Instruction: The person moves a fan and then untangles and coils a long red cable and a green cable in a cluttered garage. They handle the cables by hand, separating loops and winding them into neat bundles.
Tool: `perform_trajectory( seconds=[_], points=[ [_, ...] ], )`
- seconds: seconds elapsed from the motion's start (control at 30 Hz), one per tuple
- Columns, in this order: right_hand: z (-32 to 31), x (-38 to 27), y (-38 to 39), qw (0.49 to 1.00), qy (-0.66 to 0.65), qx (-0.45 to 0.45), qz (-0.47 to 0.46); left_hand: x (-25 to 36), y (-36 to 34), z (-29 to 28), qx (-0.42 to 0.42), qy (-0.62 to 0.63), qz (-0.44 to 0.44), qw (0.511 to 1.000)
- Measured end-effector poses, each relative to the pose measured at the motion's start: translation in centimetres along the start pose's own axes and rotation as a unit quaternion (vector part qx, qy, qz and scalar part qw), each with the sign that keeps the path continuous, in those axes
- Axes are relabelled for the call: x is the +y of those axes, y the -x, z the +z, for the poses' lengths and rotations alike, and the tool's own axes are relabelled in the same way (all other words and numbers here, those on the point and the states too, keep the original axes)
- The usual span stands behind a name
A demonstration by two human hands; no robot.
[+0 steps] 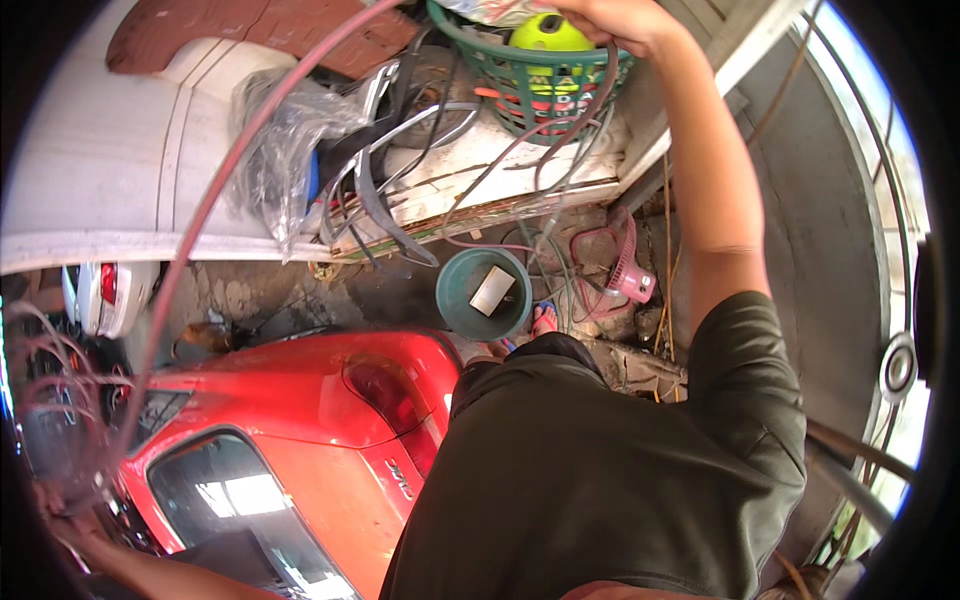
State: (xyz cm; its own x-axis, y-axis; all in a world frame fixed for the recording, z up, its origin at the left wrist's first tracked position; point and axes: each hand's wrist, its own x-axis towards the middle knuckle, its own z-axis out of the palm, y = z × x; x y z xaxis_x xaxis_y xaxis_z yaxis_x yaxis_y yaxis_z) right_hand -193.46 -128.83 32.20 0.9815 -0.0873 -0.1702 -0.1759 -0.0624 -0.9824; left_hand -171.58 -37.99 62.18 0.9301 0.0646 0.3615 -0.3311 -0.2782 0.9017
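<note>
My left hand (68,512), dim near the lower left rim, is closed around loops of a pinkish hose (228,165). One length of it arcs up past the top edge. My right arm reaches up to the top, where my right hand (622,22) is at the rim of a green plastic basket (490,62). Its fingers look closed on a brownish stretch of hose (598,98) that hangs down the basket's side. A yellow-green helmet or ball-like thing (550,34) sits in the basket, beside the hand. The right fingertips are partly cut off by the top edge.
A red car (320,400) stands close on my left. By my feet are a green bucket (455,290) with a pale block (492,290) in it and a pink fan (630,278). Clear plastic (280,140) and black straps (375,195) lie on the ledge. A grey wall (815,210) rises at right.
</note>
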Motion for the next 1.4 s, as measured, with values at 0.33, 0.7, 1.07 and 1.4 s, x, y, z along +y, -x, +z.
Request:
perform_trajectory(
  seconds=[0.33,0.7,1.07,1.4],
  points=[
    [23.4,14.5,5.3,0.865,-0.438,0.242,0.042,-15.1,12.8,24.6,-0.241,0.278,-0.165,0.915],
    [31.0,13.9,-2.9,0.934,0.030,0.313,-0.170,-22.1,36.1,49.4,-0.449,0.281,-0.262,0.807],
    [34.7,20.0,3.1,0.953,0.025,0.183,-0.240,-23.7,35.0,50.7,-0.231,0.241,-0.240,0.912],
    [36.5,24.0,4.2,0.883,0.098,0.162,-0.429,-14.3,27.0,39.8,-0.208,0.288,-0.141,0.924]
  ],
)
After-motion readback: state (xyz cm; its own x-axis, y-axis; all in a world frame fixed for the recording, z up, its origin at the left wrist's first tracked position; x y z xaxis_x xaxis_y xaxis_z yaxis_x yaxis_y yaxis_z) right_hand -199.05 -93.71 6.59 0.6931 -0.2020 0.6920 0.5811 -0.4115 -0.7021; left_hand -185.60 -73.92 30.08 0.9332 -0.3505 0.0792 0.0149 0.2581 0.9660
